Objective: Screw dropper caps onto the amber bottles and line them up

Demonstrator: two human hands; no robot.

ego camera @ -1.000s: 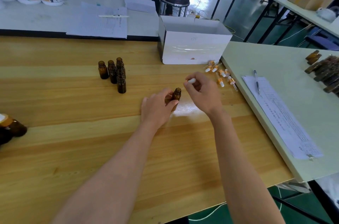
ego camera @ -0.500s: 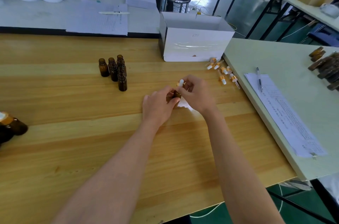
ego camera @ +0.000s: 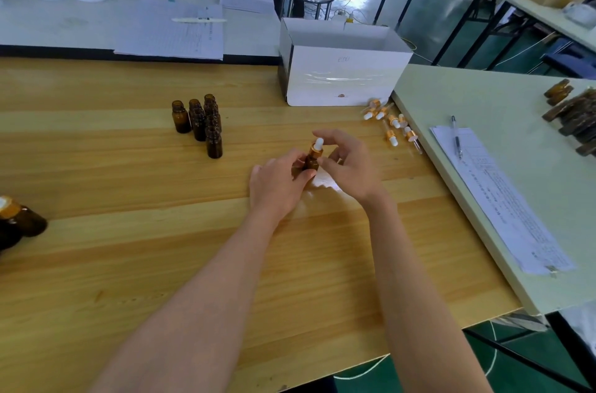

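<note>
My left hand (ego camera: 277, 186) grips a small amber bottle (ego camera: 311, 163) just above the wooden table (ego camera: 129, 263). A dropper cap (ego camera: 317, 147) with a gold collar and white bulb sits on the bottle's neck. My right hand (ego camera: 350, 163) curls round the cap, with the index finger arched over the bulb and the thumb at the collar. Several uncapped amber bottles (ego camera: 206, 125) stand in a cluster to the far left. Several loose dropper caps (ego camera: 392, 128) lie to the right by the table's seam.
An open white box (ego camera: 342, 76) stands behind the caps. The pale green table (ego camera: 483, 96) on the right holds a printed sheet (ego camera: 503, 199), a pen (ego camera: 456, 134) and a pile of lying amber bottles (ego camera: 574, 117). Larger brown bottles (ego camera: 22, 223) lie at the left edge.
My right hand brought the dropper cap from beside the bottle down onto its neck. The cap now stands upright on the bottle, and both hands have stayed close together.
</note>
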